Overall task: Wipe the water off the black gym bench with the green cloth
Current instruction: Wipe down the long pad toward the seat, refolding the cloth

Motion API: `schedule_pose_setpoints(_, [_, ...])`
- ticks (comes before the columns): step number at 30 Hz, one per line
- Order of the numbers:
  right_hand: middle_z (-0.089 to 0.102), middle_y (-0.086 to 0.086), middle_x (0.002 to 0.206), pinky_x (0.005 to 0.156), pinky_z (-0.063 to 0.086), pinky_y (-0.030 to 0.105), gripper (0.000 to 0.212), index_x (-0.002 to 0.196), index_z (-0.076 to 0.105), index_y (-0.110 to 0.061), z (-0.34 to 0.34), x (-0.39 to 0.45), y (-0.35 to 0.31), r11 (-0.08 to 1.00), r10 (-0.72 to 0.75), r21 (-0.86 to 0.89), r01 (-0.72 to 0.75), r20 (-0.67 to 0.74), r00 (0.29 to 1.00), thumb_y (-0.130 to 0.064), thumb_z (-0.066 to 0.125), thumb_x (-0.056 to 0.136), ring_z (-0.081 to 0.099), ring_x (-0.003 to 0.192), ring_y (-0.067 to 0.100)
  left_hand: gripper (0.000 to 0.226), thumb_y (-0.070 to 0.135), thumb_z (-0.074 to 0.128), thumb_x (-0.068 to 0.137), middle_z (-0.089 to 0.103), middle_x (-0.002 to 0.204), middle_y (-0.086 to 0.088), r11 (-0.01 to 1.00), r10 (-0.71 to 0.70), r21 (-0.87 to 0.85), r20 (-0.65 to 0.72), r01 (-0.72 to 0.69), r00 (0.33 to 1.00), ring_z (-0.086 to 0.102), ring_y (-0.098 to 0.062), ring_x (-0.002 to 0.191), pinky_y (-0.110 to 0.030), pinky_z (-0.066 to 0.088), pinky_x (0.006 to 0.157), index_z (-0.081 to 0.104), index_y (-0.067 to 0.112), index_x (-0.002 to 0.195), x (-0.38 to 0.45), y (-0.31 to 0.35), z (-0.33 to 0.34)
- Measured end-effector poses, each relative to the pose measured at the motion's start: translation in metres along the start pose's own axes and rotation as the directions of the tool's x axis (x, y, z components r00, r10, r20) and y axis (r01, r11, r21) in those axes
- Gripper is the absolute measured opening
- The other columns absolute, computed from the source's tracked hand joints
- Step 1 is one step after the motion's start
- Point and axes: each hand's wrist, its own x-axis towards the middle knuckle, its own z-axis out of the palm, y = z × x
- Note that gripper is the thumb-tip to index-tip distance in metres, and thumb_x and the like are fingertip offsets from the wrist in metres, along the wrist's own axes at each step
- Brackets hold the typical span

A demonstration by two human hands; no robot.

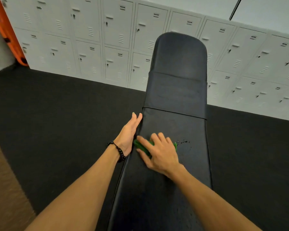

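Right hand (158, 152) flat, fingers spread, pressing the green cloth (143, 147) onto the black bench (173, 100); cloth mostly hidden under the palm. Water drops (183, 142) just right of its fingertips. Left hand (128, 134) open, fingers together, edge-on against the bench's left side, touching the cloth's end.
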Motion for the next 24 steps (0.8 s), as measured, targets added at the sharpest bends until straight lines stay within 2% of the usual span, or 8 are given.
schedule_pose_setpoints(3, [0.052, 0.005, 0.088, 0.059, 0.037, 0.037, 0.042, 0.129, 0.060, -0.028, -0.007, -0.020, 0.011, 0.991, -0.125, -0.034, 0.126, 0.048, 0.991, -0.053, 0.050, 0.096, 0.048, 0.078, 0.027, 0.059, 0.060, 0.020, 0.101, 0.028, 0.151, 0.024, 1.000, 0.007, 0.023, -0.002, -0.007, 1.000, 0.030, 0.002, 0.135, -0.018, 0.025, 0.101, 0.028, 0.033, 0.153, -0.005, 0.002, 0.005])
schedule_pose_setpoints(6, [0.051, 0.005, 0.091, 0.059, 0.039, 0.037, 0.041, 0.129, 0.060, -0.029, -0.009, 0.003, 0.028, 0.973, 0.218, -0.065, -0.220, -0.034, 0.975, -0.051, 0.052, 0.095, 0.048, 0.081, 0.027, 0.058, 0.058, 0.019, 0.102, 0.032, 0.142, 0.023, 0.999, -0.009, 0.046, -0.013, 0.010, 1.000, 0.041, 0.006, 0.118, -0.008, 0.040, 0.084, 0.027, 0.032, 0.153, -0.011, 0.005, 0.007])
schedule_pose_setpoints(8, [0.051, 0.005, 0.094, 0.060, 0.041, 0.037, 0.041, 0.129, 0.057, -0.030, -0.007, 0.018, 0.017, 0.960, 0.278, -0.032, -0.279, -0.038, 0.960, -0.051, 0.052, 0.095, 0.047, 0.084, 0.026, 0.056, 0.054, 0.021, 0.103, 0.038, 0.137, 0.018, 0.997, -0.004, 0.073, -0.036, 0.006, 0.999, 0.046, 0.007, 0.105, -0.003, 0.043, 0.074, 0.031, 0.029, 0.153, -0.017, 0.007, 0.009])
schedule_pose_setpoints(14, [0.050, 0.004, 0.090, 0.061, 0.039, 0.033, 0.041, 0.121, 0.059, -0.025, -0.001, -0.001, -0.010, 0.942, -0.335, 0.083, 0.326, 0.125, 0.934, -0.049, 0.055, 0.088, 0.046, 0.080, 0.022, 0.058, 0.061, 0.022, 0.100, 0.042, 0.150, -0.002, 0.972, -0.048, 0.223, -0.126, 0.075, 0.991, 0.041, -0.020, 0.136, -0.038, 0.030, 0.107, 0.040, 0.033, 0.148, -0.024, 0.011, -0.002])
schedule_pose_setpoints(18, [0.050, 0.005, 0.091, 0.059, 0.044, 0.038, 0.038, 0.121, 0.062, -0.027, -0.003, 0.031, 0.006, 0.981, 0.193, 0.037, -0.193, -0.005, 0.981, -0.044, 0.058, 0.088, 0.048, 0.084, 0.027, 0.062, 0.060, 0.015, 0.101, 0.048, 0.145, -0.011, 0.939, -0.080, 0.320, -0.145, 0.124, 0.986, 0.045, -0.026, 0.130, -0.038, 0.029, 0.096, 0.041, 0.029, 0.148, -0.030, 0.024, -0.006])
schedule_pose_setpoints(19, [0.050, 0.005, 0.093, 0.060, 0.045, 0.039, 0.039, 0.124, 0.060, -0.029, -0.002, 0.034, 0.002, 0.980, 0.194, 0.036, -0.193, -0.005, 0.981, -0.044, 0.057, 0.089, 0.048, 0.085, 0.027, 0.064, 0.060, 0.014, 0.100, 0.049, 0.144, -0.012, 0.935, -0.082, 0.328, -0.158, 0.131, 0.984, 0.046, -0.028, 0.130, -0.038, 0.029, 0.094, 0.043, 0.027, 0.147, -0.029, 0.024, -0.008])
schedule_pose_setpoints(22, [0.051, 0.004, 0.095, 0.063, 0.042, 0.035, 0.039, 0.121, 0.062, -0.027, 0.002, 0.018, -0.011, 0.966, -0.247, 0.099, 0.237, 0.106, 0.963, -0.045, 0.056, 0.086, 0.046, 0.086, 0.024, 0.071, 0.066, 0.011, 0.097, 0.054, 0.140, -0.014, 0.930, -0.096, 0.329, -0.206, 0.161, 0.974, 0.048, -0.032, 0.131, -0.046, 0.031, 0.099, 0.041, 0.026, 0.148, -0.026, 0.023, -0.013])
schedule_pose_setpoints(24, [0.052, 0.004, 0.091, 0.061, 0.042, 0.035, 0.038, 0.116, 0.063, -0.026, 0.002, 0.020, 0.001, 0.955, -0.289, 0.103, 0.279, 0.103, 0.952, -0.045, 0.057, 0.084, 0.048, 0.083, 0.024, 0.073, 0.068, 0.012, 0.096, 0.056, 0.138, -0.013, 0.935, -0.106, 0.307, -0.243, 0.180, 0.964, 0.050, -0.033, 0.130, -0.048, 0.031, 0.101, 0.035, 0.026, 0.151, -0.022, 0.021, -0.016])
